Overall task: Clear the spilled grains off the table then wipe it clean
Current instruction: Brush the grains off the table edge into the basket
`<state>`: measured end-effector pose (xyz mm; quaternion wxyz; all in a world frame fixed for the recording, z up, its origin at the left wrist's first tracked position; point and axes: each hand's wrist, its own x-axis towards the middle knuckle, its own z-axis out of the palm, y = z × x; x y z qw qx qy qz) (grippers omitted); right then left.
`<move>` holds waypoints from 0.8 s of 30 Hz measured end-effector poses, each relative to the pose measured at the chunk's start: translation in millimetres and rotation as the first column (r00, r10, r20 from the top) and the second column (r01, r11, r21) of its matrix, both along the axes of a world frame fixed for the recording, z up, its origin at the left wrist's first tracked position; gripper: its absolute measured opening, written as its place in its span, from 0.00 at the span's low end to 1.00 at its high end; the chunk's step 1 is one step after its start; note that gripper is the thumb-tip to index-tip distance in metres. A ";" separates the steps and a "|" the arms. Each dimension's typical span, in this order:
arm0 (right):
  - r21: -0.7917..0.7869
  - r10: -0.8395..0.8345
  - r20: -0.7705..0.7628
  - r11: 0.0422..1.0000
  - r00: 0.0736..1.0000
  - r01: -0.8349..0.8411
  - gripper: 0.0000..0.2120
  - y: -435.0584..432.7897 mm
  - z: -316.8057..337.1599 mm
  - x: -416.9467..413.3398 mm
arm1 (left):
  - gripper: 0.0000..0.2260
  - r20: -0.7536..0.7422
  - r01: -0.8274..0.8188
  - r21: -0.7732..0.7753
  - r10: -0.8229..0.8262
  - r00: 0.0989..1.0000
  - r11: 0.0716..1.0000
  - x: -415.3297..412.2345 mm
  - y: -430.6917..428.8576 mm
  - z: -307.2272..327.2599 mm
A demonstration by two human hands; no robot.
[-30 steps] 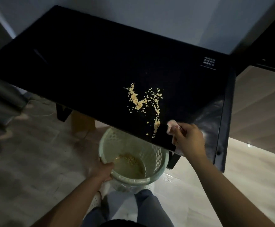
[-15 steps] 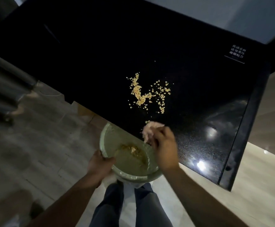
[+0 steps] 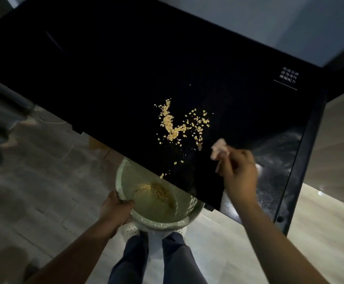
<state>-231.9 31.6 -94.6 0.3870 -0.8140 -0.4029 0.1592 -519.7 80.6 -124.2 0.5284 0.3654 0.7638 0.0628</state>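
Yellow spilled grains (image 3: 179, 125) lie scattered in the middle of the glossy black table (image 3: 109, 74), with a few stray ones trailing toward its near edge. My right hand (image 3: 238, 173) pinches a small pale cloth (image 3: 220, 149) just right of the grains, over the table top. My left hand (image 3: 116, 210) grips the rim of a pale green basket (image 3: 189, 217) held under the table's near edge. Some grains lie inside the basket.
A white printed label (image 3: 287, 76) sits at the table's far right corner. The table's right edge (image 3: 302, 173) drops to a light wooden floor. My legs (image 3: 154, 261) stand below the basket. Grey wall runs behind the table.
My right hand with the cloth has moved from the basket's rim back up and to the right onto the table, beside the grains. The left hand still holds the basket.
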 end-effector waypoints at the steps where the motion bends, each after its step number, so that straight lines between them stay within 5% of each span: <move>1: -0.012 -0.047 0.006 0.999 0.999 0.047 0.12 4.9 -3.0 14.7 | 0.13 -0.001 0.016 0.005 -0.016 1.000 1.000 0.2 1.4 -1.3; 7: -0.092 -0.093 0.045 0.991 0.995 0.097 0.12 34.5 -41.8 30.7 | 0.14 0.033 0.014 0.011 -0.014 0.999 1.000 1.9 11.7 -8.9; 15: -0.060 0.195 0.120 0.980 0.973 -0.189 0.12 46.7 -47.5 -47.3 | 0.13 0.088 -0.048 -0.041 0.051 0.995 0.998 -4.2 20.1 -13.5; 21: -0.075 0.481 -0.038 0.873 0.876 -0.482 0.14 8.0 -36.7 -122.0 | 0.16 0.115 -0.023 -0.042 0.027 0.993 0.999 -17.4 25.0 -9.4; 24: -0.022 0.414 -0.085 0.908 0.906 -0.417 0.13 -2.3 -22.3 -130.2 | 0.20 0.115 -0.026 -0.058 0.033 0.993 0.998 -22.3 26.9 -3.8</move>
